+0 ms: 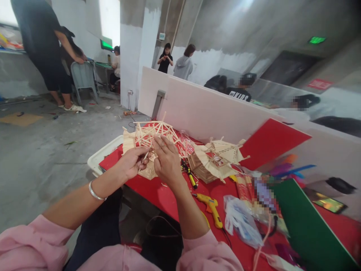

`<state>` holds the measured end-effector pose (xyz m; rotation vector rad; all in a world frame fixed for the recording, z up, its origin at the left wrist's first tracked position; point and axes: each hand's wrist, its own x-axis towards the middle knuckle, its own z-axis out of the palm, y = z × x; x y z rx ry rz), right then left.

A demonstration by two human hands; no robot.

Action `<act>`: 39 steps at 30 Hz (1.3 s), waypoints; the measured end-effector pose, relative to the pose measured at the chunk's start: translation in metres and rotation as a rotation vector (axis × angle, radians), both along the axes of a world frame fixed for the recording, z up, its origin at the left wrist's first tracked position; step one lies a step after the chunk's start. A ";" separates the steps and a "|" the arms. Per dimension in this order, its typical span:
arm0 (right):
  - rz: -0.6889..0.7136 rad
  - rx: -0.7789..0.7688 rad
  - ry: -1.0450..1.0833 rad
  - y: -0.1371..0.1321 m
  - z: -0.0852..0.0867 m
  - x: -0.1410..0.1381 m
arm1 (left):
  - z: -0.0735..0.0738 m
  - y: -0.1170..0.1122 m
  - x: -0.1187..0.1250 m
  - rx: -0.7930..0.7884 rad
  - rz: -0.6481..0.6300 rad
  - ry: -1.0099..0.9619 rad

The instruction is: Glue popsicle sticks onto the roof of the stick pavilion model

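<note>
My left hand (134, 162) is closed in a pinch around a thin wooden stick (146, 155). Beside it, my right hand (167, 158) is raised with its fingers stretched out flat, seen from the back; its palm side is hidden. Just behind both hands stands a model frame (141, 132) built of pale wooden sticks, partly covered by my fingers. Loose sticks lie around it. To the right sits a second wooden model (218, 158) with wide, flared roof panels.
On the red table (158, 194) lie a yellow glue gun (210, 207), black-and-yellow pliers (191, 177), a plastic bag (241, 218), a green board (313, 222) and a phone (329, 202). A white partition (191, 98) runs behind. A white bin (94, 160) stands left. Several people are farther off.
</note>
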<state>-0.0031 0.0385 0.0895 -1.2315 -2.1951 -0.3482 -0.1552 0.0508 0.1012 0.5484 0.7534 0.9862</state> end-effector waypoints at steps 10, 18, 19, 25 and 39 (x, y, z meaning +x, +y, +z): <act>-0.030 -0.025 -0.003 -0.003 0.005 -0.004 | -0.002 0.001 -0.003 0.056 -0.061 0.001; -0.033 -0.031 -0.005 -0.002 0.005 -0.004 | -0.002 0.001 -0.003 0.067 -0.066 0.008; -0.032 -0.033 -0.003 -0.002 0.005 -0.004 | -0.001 0.001 -0.003 0.066 -0.065 0.012; -0.036 -0.033 -0.011 -0.003 0.004 -0.004 | -0.002 0.001 -0.003 0.070 -0.067 0.020; -0.040 -0.031 -0.009 -0.003 0.005 -0.005 | -0.001 0.001 -0.003 0.080 -0.065 0.027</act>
